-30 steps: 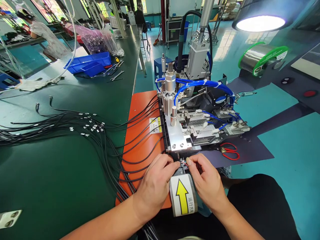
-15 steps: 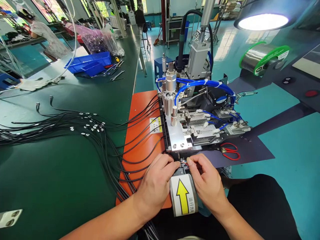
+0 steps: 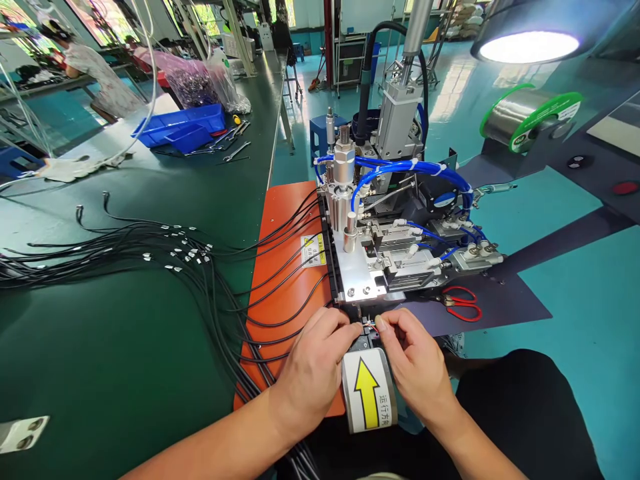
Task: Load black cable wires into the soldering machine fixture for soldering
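Observation:
My left hand [image 3: 313, 370] and my right hand [image 3: 415, 367] meet at the front edge of a small metal machine [image 3: 385, 247] with blue air hoses. Both hands pinch the thin wire ends of a black cable [image 3: 369, 325] at the machine's front slot. The left fingers are curled around the cable; the right thumb and forefinger press together on the fine wires. Between the wrists sits a white label with a yellow arrow [image 3: 369, 395]. The fingertips hide the wire ends themselves.
Several black cables with metal plugs [image 3: 165, 257] fan across the green bench and over an orange mat [image 3: 287, 280]. Red scissors [image 3: 460, 303] lie right of the machine. Blue trays [image 3: 177, 127], a solder spool [image 3: 530, 117], a lamp [image 3: 527, 47] and another person [image 3: 95, 70] are farther off.
Both hands stay pinched at the machine's front slot; only the view has shifted slightly.

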{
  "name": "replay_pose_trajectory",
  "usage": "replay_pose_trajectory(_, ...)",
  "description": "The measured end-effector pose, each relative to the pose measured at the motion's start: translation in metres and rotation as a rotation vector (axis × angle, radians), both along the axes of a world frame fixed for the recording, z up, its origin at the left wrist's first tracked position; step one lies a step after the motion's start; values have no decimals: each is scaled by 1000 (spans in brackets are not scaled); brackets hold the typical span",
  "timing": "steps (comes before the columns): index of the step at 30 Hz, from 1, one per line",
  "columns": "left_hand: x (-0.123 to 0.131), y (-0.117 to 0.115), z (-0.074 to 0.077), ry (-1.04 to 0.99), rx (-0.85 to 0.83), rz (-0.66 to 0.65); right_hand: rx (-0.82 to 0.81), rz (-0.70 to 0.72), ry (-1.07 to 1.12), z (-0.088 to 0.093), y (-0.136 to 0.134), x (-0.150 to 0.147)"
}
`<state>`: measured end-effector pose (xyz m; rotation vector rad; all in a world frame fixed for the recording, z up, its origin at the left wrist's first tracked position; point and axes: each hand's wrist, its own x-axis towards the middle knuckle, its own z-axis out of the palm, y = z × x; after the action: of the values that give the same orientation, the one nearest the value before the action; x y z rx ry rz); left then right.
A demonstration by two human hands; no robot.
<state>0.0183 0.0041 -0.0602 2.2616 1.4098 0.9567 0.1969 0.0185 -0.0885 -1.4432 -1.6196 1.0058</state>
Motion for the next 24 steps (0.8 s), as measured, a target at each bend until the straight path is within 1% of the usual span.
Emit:
replay_pose_trajectory(7,1,0,1,0,5,-6,25,16,-8,4,2,0)
replay_pose_trajectory(16,0,1,1,4,4,-9,101,18,-41,2,4,-2)
replay_pose_trajectory(24,0,1,0,4,4,-13,98,1,-39,1,0,-2)
